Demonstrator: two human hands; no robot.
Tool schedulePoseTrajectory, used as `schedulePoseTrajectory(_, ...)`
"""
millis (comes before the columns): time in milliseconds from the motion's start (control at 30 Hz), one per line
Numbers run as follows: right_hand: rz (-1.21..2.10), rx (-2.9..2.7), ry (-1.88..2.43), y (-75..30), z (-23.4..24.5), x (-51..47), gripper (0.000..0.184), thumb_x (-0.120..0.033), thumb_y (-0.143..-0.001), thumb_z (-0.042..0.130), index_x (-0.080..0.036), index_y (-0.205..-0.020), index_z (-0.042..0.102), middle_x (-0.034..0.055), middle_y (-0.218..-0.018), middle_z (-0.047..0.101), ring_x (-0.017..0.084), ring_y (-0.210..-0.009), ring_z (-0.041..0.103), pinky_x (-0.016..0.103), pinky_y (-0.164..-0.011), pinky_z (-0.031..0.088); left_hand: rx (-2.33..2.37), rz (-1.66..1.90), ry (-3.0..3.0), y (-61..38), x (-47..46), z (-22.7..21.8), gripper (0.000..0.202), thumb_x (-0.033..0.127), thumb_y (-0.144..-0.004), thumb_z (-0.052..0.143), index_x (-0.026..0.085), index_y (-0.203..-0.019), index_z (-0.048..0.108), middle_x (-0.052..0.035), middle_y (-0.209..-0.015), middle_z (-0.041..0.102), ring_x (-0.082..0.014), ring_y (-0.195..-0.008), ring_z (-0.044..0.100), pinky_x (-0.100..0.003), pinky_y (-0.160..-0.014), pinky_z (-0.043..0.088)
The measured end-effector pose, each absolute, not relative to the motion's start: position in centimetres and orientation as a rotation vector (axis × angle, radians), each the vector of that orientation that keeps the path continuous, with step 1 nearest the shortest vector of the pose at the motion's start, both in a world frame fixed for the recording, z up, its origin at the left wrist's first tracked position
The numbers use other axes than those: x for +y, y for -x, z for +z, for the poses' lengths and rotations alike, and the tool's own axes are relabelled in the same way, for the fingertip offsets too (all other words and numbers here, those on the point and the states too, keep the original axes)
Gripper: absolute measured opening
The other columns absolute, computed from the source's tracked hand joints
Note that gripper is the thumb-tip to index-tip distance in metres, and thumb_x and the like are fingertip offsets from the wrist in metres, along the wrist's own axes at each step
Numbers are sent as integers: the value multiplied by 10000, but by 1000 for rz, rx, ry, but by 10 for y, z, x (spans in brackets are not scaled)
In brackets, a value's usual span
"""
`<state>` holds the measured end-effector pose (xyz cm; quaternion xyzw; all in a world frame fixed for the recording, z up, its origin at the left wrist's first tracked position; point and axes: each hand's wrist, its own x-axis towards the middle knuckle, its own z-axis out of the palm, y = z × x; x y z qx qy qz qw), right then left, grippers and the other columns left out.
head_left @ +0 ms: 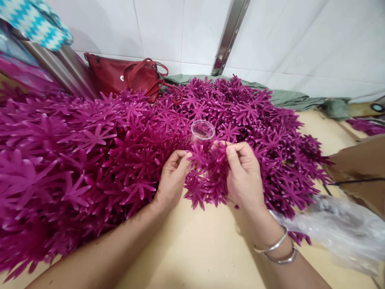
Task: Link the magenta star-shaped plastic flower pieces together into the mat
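Observation:
My left hand (172, 176) pinches a single magenta plastic flower (198, 154) between thumb and fingers. My right hand (245, 174), with two silver bangles at the wrist, is closed round a bunch of the same magenta flowers (210, 182) that hangs down between both hands. A huge heap of loose magenta flowers (90, 148) covers the beige table (192, 249) behind and to the left. A small clear plastic cup (202, 130) stands in the heap just beyond my fingertips.
A red handbag (126, 76) leans on the white tiled wall at the back. Green cloth (288, 98) lies along the wall. A clear plastic bag (339, 228) and brown cardboard (357, 160) lie at the right. Patterned fabric (36, 22) hangs at top left.

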<state>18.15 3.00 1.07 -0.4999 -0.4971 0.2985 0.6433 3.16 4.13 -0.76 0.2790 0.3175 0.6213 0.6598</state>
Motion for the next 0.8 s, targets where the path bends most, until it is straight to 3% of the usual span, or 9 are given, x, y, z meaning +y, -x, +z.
schedulePoseTrajectory(167,974,-936,964,-185,16,32,223,-425,-943,704,-259,-887,565,31,-1041,753,210,-967,731,385,-910,557,718,1445,-561,-32,44,-8,303,341,-719,884,188,-789,632,42,-830,702,-90,-774,659,-237,-797,547)
schedulePoseTrajectory(333,1187,-855,975,-186,17,32,259,-430,-875,776,-259,-906,584,11,-967,763,175,-814,733,336,-823,589,721,1443,-548,-31,44,-7,310,344,-711,886,182,-784,632,37,-819,698,-91,-765,648,-230,-754,540)
schedulePoseTrajectory(467,1168,-855,958,-187,13,36,384,-311,-720,909,-285,-1004,652,-40,-936,711,139,-918,693,287,-947,551,712,1440,-541,-31,44,-7,301,333,-710,886,184,-781,634,37,-806,702,-94,-762,651,-241,-768,551)
schedulePoseTrajectory(633,1165,-925,1058,-188,13,37,593,-260,-645,939,-323,-1181,694,-14,-1133,702,170,-1041,663,356,-1035,517,694,1436,-544,-30,45,-7,282,317,-724,877,185,-784,636,32,-809,708,-100,-770,662,-255,-782,564)
schedulePoseTrajectory(800,1112,-937,1121,-189,9,37,237,-309,-667,922,-239,-834,769,25,-1116,746,201,-1052,659,371,-1033,479,699,1435,-545,-31,45,-9,276,318,-720,877,187,-791,644,36,-810,688,-99,-759,650,-254,-772,567)
